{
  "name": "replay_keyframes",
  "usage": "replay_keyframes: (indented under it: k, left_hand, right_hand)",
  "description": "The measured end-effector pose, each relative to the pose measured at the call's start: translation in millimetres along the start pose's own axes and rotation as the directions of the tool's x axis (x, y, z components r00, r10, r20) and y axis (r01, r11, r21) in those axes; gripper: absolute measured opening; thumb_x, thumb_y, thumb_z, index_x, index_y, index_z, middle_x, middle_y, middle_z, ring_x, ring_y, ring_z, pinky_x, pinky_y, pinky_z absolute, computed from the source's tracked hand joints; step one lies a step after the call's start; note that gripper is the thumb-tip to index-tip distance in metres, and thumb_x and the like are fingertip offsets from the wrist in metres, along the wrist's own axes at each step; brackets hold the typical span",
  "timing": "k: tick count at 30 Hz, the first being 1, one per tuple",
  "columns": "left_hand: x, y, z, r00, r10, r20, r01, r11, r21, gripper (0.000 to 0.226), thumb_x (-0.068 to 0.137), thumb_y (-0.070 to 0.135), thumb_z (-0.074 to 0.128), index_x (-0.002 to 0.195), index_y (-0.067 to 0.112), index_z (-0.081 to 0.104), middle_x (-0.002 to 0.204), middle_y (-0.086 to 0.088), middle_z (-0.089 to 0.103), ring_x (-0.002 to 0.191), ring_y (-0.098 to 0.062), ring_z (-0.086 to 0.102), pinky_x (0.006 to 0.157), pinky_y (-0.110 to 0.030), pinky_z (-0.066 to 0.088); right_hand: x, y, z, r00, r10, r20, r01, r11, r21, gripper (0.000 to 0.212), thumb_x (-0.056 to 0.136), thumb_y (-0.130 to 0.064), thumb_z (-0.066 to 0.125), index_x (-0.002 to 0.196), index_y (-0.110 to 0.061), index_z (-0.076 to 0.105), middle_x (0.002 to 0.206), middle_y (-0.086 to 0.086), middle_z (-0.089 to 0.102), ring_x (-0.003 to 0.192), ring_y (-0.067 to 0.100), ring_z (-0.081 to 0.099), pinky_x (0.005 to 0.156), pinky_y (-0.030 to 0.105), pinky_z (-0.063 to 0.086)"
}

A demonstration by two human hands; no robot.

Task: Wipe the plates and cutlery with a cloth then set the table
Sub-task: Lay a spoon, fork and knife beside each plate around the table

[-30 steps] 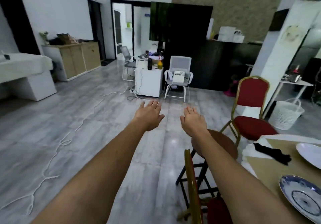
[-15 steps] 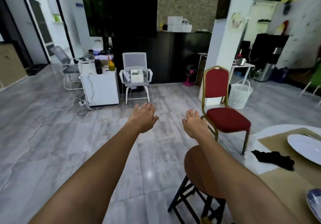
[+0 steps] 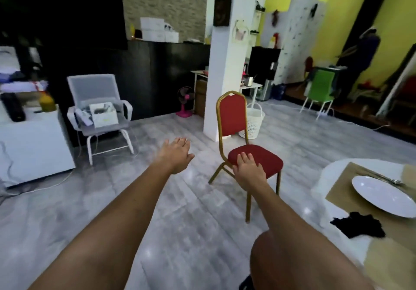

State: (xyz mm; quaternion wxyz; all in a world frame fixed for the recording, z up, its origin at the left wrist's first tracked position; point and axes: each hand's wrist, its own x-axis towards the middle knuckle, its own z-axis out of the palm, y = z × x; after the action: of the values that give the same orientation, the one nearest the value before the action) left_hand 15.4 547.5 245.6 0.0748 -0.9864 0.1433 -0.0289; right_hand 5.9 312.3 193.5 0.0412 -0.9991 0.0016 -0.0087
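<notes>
White plate (image 3: 382,196) rests on our table (image 3: 331,172) at three o'clock, cutlery (image 3: 382,178) just beyond it, black cloth (image 3: 358,224) at four. Our left hand (image 3: 176,154) and right hand (image 3: 248,170) stretch toward twelve, fingers straight, holding nothing.

One wide-angle view, worn on the person's head, faces forward and a little downward across the floor (image 3: 180,222) toward a red chair (image 3: 231,114) at mid-frame. The left hand (image 3: 176,154) and right hand (image 3: 248,170) reach out from the bottom edge, left of and in front of the chair. Right of the chair, the surface (image 3: 333,172) meets the frame's edge, nearer the camera.
</notes>
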Motion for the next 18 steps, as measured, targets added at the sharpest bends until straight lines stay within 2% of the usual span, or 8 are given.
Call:
replay_keyframes:
  k: [4, 9, 18]
  left_hand:
    - [78, 9, -6, 0.988, 0.156, -0.022, -0.157, 0.987, -0.046, 0.059, 0.103, 0.041, 0.021, 0.151, 0.008, 0.014, 0.159, -0.011, 0.013, 0.147, -0.026, 0.012, 0.118, -0.047, 0.016]
    - [168, 50, 14, 0.916, 0.399, -0.034, -0.4, 0.915, -0.044, 0.06, 0.103, 0.042, 0.022, 0.151, 0.009, 0.015, 0.159, -0.009, 0.016, 0.147, -0.025, 0.014, 0.116, -0.048, 0.017]
    - [354, 129, 26, 0.767, 0.638, -0.073, -0.641, 0.767, -0.029, 0.061, 0.102, 0.043, 0.022, 0.152, 0.009, 0.012, 0.16, -0.008, 0.012, 0.147, -0.022, 0.012, 0.118, -0.046, 0.013]
  right_hand:
    - [33, 17, -7, 0.99, 0.138, -0.015, -0.138, 0.99, 0.007, 0.056, 0.104, -0.036, 0.023, 0.153, -0.01, 0.015, 0.161, 0.004, 0.009, 0.148, 0.024, 0.006, 0.115, 0.05, 0.019]
    - [74, 63, -7, 0.936, 0.35, -0.032, -0.35, 0.937, 0.006, 0.056, 0.104, -0.035, 0.022, 0.153, -0.009, 0.015, 0.161, 0.005, 0.012, 0.148, 0.024, 0.007, 0.116, 0.049, 0.021]
    - [179, 181, -11, 0.779, 0.623, -0.066, -0.623, 0.782, 0.018, 0.056, 0.104, -0.033, 0.023, 0.152, -0.007, 0.012, 0.161, 0.004, 0.007, 0.148, 0.024, 0.004, 0.115, 0.048, 0.019]
